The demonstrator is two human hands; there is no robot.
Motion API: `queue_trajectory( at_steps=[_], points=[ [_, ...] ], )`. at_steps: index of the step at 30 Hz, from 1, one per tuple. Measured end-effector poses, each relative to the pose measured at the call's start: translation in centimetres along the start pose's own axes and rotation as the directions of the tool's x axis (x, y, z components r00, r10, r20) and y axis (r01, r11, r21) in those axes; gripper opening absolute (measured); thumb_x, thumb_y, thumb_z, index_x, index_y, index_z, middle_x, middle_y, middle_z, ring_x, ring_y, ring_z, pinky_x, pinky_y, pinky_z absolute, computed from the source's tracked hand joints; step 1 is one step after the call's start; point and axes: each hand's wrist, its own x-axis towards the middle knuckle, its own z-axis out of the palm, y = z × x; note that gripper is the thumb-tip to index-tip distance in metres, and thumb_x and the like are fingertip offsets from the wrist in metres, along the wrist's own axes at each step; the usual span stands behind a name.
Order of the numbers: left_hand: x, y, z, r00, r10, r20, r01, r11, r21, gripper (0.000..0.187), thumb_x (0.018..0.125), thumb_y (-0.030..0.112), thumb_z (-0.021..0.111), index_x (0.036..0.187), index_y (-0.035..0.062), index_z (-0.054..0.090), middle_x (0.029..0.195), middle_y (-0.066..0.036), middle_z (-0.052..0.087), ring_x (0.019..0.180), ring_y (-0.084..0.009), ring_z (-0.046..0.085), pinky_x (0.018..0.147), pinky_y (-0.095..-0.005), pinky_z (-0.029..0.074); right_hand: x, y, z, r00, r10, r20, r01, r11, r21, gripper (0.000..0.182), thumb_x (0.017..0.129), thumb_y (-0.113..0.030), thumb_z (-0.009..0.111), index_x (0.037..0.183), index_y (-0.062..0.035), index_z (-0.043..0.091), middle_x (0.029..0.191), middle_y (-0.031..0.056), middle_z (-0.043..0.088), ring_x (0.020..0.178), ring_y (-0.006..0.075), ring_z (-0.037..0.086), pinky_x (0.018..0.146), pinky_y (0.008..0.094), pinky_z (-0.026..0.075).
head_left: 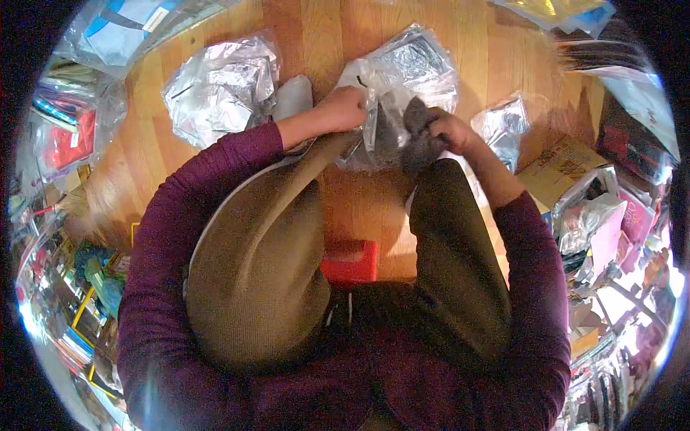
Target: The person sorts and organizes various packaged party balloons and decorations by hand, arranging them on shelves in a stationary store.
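Note:
My left hand [343, 109] is closed on the edge of a clear plastic bag [370, 136] that hangs crumpled between my knees. In my right hand [451, 132] is a dark grey, fuzzy piece of soft fabric [417, 140], pinched at its right side. The grey piece overlaps the right part of the bag in this view. Just beyond both hands lies a pile of silvery plastic packets [424, 61] on the floor. Another heap of silvery packets [223, 90] is to the left of my left hand.
Smaller silvery packets [505, 128] lie right of my right hand on the wooden floor [309, 36]. A red object [350, 262] sits between my thighs. Cardboard [560, 169] and bagged goods [596, 215] crowd the right side. More bagged items [72, 136] are stacked at left.

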Motion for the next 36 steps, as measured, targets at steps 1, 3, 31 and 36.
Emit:
queue_trajectory(
  at_steps=[1, 3, 31, 36],
  points=[
    [-0.1, -0.2, -0.2, 0.999, 0.020, -0.026, -0.020, 0.999, -0.025, 0.027, 0.064, 0.020, 0.049, 0.077, -0.0025, 0.058, 0.080, -0.023, 0.057, 0.073, -0.0363, 0.056, 0.066, -0.0420, 0.043, -1.6, 2.5, -1.2, 0.910, 0.413, -0.033, -0.387, 0.875, 0.291, 0.024, 0.059, -0.009, 0.052, 0.079, 0.0031, 0.056, 0.080, 0.0087, 0.058, 0.067, 0.0187, 0.054, 0.065, 0.0247, 0.042],
    [0.1, -1.2, -0.1, 0.998, 0.037, -0.052, -0.040, 0.998, -0.050, 0.026, 0.064, 0.019, 0.048, 0.075, -0.0024, 0.057, 0.078, -0.023, 0.057, 0.073, -0.0359, 0.056, 0.066, -0.0419, 0.043, -0.9, -4.0, -2.9, 0.777, 0.618, -0.120, -0.575, 0.774, 0.264, 0.026, 0.062, -0.004, 0.049, 0.085, 0.0057, 0.056, 0.076, 0.0064, 0.057, 0.066, 0.0144, 0.052, 0.061, 0.0259, 0.042],
    [1.6, -4.4, 0.1, 0.990, -0.142, -0.023, 0.137, 0.980, -0.143, 0.032, 0.076, 0.026, 0.043, 0.087, -0.0006, 0.057, 0.091, -0.021, 0.056, 0.086, -0.0350, 0.054, 0.073, -0.0387, 0.043, 6.2, -7.2, 3.0, 0.876, 0.280, -0.393, -0.316, 0.948, -0.030, 0.026, 0.068, -0.012, 0.054, 0.089, 0.0032, 0.056, 0.081, 0.0148, 0.060, 0.072, 0.0208, 0.057, 0.068, 0.0333, 0.045],
    [1.9, -5.5, 1.4, 0.998, 0.065, -0.014, -0.066, 0.985, -0.159, 0.029, 0.076, 0.025, 0.044, 0.087, 0.0018, 0.058, 0.088, -0.021, 0.057, 0.083, -0.0350, 0.054, 0.072, -0.0371, 0.044, 9.2, -2.0, 10.1, 0.845, 0.485, -0.224, -0.412, 0.859, 0.305, 0.029, 0.071, -0.007, 0.051, 0.096, 0.0061, 0.052, 0.090, 0.0102, 0.057, 0.082, 0.0171, 0.052, 0.074, 0.0291, 0.043]
  ],
)
